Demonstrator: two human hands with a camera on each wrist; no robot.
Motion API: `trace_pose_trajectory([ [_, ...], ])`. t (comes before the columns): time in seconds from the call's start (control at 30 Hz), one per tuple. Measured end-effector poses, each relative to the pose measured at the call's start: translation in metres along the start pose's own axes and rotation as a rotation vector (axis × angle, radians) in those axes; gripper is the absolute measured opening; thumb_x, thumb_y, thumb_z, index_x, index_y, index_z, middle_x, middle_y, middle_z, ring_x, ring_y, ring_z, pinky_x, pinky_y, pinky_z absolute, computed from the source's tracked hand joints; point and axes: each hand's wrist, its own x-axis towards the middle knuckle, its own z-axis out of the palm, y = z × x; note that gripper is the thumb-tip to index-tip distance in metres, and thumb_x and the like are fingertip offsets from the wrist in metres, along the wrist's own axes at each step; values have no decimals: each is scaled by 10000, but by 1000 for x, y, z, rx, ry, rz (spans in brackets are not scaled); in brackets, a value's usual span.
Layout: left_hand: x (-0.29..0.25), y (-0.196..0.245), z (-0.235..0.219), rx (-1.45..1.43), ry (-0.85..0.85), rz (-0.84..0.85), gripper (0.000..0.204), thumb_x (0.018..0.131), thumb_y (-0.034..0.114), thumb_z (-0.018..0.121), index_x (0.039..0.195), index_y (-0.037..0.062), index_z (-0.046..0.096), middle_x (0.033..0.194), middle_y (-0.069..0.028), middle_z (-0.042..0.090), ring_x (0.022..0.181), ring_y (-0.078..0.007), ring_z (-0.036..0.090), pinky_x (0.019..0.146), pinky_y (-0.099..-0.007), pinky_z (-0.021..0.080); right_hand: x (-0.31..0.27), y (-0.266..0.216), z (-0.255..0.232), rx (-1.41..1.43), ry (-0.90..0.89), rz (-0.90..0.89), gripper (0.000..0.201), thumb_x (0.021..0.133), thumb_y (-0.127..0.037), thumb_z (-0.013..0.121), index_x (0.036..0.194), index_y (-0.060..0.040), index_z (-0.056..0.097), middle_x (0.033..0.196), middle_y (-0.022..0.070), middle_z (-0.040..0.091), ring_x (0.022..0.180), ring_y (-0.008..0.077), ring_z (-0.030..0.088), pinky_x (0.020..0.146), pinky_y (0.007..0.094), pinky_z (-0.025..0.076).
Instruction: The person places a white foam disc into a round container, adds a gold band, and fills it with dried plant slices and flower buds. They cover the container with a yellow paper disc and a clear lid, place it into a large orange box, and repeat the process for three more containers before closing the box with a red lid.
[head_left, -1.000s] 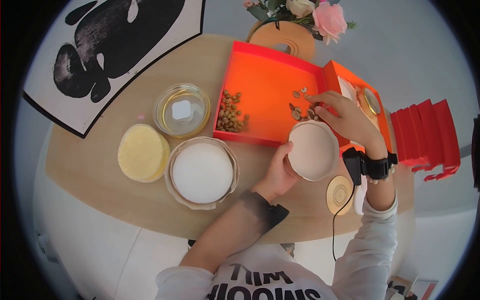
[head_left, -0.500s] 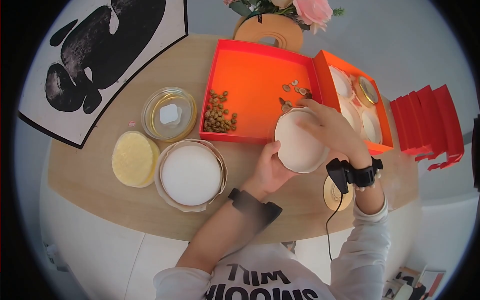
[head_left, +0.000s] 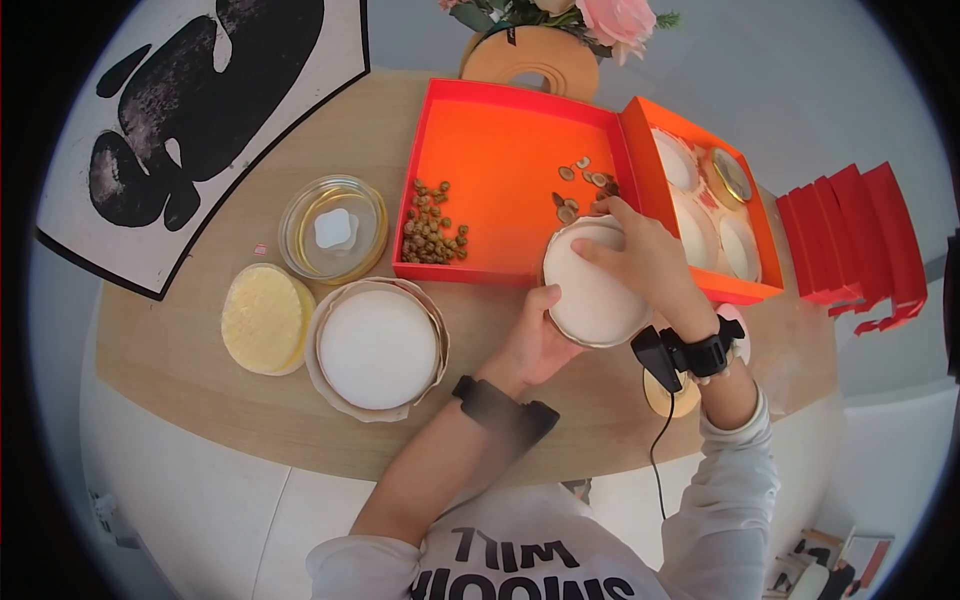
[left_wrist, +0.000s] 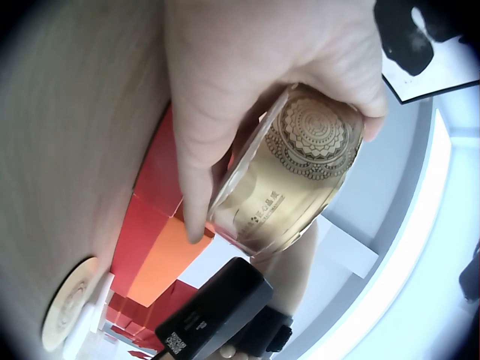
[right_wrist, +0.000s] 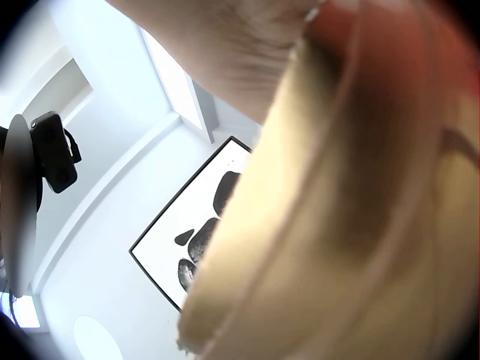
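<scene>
In the head view the left hand (head_left: 532, 342) grips a round tub (head_left: 592, 300) with a pale inside, thumb on its rim. The left wrist view shows that hand (left_wrist: 255, 82) curled round the tub's gold, patterned outside (left_wrist: 262, 195). Over the tub's upper right edge is the right hand (head_left: 650, 262), thumb reaching over the opening and fingertips at the far rim; whether it pinches anything is hidden. Just beyond, dark brown slices (head_left: 566, 208) lie in the orange box (head_left: 500, 150). The right wrist view is filled mostly by the blurred gold tub (right_wrist: 330, 247).
Round brown pieces (head_left: 430, 235) lie in the box's left corner. To the left are a glass bowl (head_left: 372, 235), a yellow disc (head_left: 262, 318) and a white round container (head_left: 380, 350). Right are an orange box of tubs (head_left: 765, 210), red folded card (head_left: 850, 240) and a gold lid (head_left: 665, 393).
The right hand has drawn back from the brown slices to the tub, its thumb now over the opening. The left hand still holds the tub. The head view has shifted.
</scene>
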Motion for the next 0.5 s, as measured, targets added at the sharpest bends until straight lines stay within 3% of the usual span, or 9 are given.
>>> trace_pose_trajectory([
  [0.1,2,2,1,3,20,-25,790,681,433,556,1328,121,228,1334,-93,307,1220,-278,324,992,-491,275,-3,-2,1,13,34,-3,469,701,-432,604,1039,-114,535,942,130,592,860,270,591,717,359,459],
  [0.2,1,3,2,36,53,-26,785,681,433,554,1325,120,232,1324,-106,316,1216,-290,327,982,-505,285,-2,3,0,126,-7,-9,497,693,-414,619,1072,-110,515,971,134,579,911,273,577,740,359,459],
  [0.3,3,2,-6,-75,-18,-1,648,767,404,485,1299,94,281,1294,-98,361,1189,-272,368,956,-480,319,-10,4,-12,237,-73,-158,631,639,-405,669,1163,-129,450,1065,146,529,969,286,553,773,366,456],
  [0.4,3,2,-8,-76,-8,16,647,766,402,489,1298,95,283,1287,-102,368,1184,-270,371,959,-484,312,-18,-2,-14,28,-79,-157,801,567,-398,717,1245,-157,365,1149,158,464,1013,299,529,796,375,451],
  [0.5,-1,4,-2,-26,38,37,647,763,398,495,1296,97,285,1281,-100,372,1177,-267,376,960,-479,312,-20,-3,-10,-1,-53,-175,887,523,-394,737,1274,-175,321,1191,171,416,1021,315,520,801,389,450],
])
